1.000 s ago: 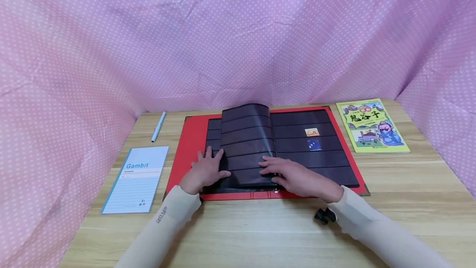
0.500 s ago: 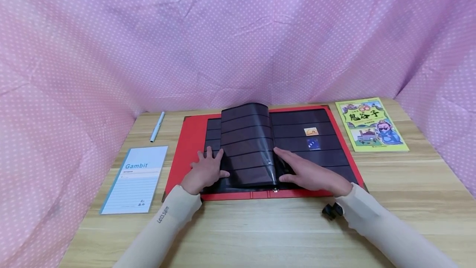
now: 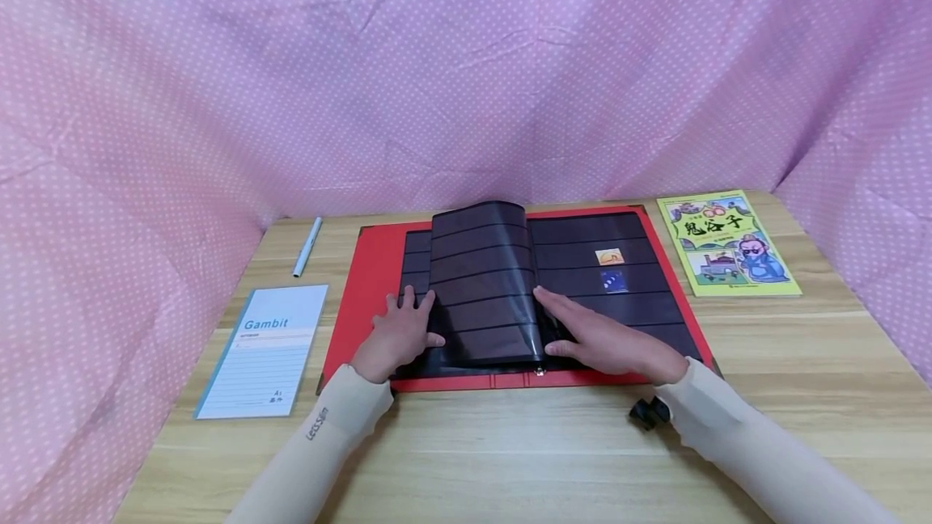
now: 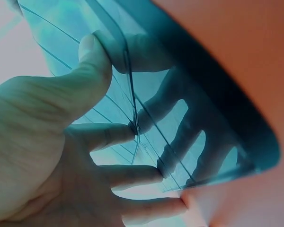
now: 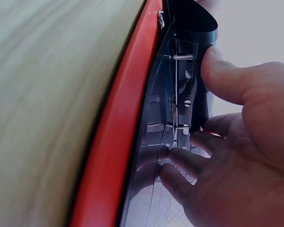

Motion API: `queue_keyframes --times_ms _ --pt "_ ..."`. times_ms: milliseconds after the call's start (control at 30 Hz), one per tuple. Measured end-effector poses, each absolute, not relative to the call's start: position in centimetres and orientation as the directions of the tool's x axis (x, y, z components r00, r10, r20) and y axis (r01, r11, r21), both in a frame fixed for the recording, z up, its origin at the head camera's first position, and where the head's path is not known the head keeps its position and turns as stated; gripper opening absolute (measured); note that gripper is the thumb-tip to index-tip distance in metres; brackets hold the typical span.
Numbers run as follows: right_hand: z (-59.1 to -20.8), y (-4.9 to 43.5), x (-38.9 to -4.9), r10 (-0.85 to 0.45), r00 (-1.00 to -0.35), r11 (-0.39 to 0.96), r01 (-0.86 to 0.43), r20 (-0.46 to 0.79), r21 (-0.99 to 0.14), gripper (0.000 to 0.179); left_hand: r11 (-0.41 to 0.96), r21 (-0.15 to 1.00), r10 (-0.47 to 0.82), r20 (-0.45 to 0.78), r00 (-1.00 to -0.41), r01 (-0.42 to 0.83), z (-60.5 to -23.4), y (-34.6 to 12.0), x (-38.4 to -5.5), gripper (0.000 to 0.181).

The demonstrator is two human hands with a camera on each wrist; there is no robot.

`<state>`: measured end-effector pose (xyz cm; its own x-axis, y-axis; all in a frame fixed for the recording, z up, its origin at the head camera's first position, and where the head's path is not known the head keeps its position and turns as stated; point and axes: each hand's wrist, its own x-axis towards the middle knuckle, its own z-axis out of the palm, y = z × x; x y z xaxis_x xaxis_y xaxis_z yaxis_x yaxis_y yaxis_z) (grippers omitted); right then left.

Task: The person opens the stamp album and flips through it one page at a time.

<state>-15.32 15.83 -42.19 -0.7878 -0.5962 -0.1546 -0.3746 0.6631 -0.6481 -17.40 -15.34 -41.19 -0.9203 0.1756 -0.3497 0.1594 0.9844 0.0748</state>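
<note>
A red ring-binder stamp album lies open on the table. A glossy black strip page curves up from its spine toward the left. My left hand rests with spread fingers on the left pages, thumb and index finger at the loose edge of that page. At the spine, my right hand touches the page's bound side, fingers extended. The right wrist view shows metal rings beside its fingers. On the right page sit an orange stamp and a blue stamp.
Left of the album lie a light-blue notebook and a pale-blue pen. A yellow-green comic book lies at the back right. Pink dotted cloth hangs behind the wooden table.
My right hand has shifted right, off the lower face of the curved page to its bound side by the rings. The left hand has stayed nearly still.
</note>
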Motion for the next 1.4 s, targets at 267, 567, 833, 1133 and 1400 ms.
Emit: queue_keyframes --times_ms 267,567,833,1133,1400 --pt "-42.0 15.6 -15.4 -0.612 -0.776 0.662 -0.397 -0.154 -0.636 0.079 0.979 0.116 0.198 -0.342 -0.919 0.167 -41.0 -15.8 -17.4 0.084" --pt "-41.8 15.4 -15.4 -0.617 -0.773 0.664 -0.413 -0.146 -0.623 0.079 0.977 0.113 0.208 -0.330 -0.921 0.180 -40.9 -16.0 -17.5 0.085" --pt "-41.6 14.6 -15.4 -0.599 -0.787 0.674 -0.396 -0.148 -0.624 0.078 0.981 0.116 0.188 -0.345 -0.919 0.157 -40.7 -16.3 -17.6 0.085" --pt "-41.1 12.9 -15.4 -0.566 -0.803 0.730 -0.383 -0.186 -0.565 0.077 0.972 0.113 0.233 -0.382 -0.894 0.205 -40.1 -17.5 -17.6 0.075" --pt "-40.8 11.8 -15.4 -0.550 -0.813 0.759 -0.389 -0.193 -0.522 0.073 0.966 0.097 0.260 -0.386 -0.885 0.241 -40.0 -18.0 -17.7 0.053"
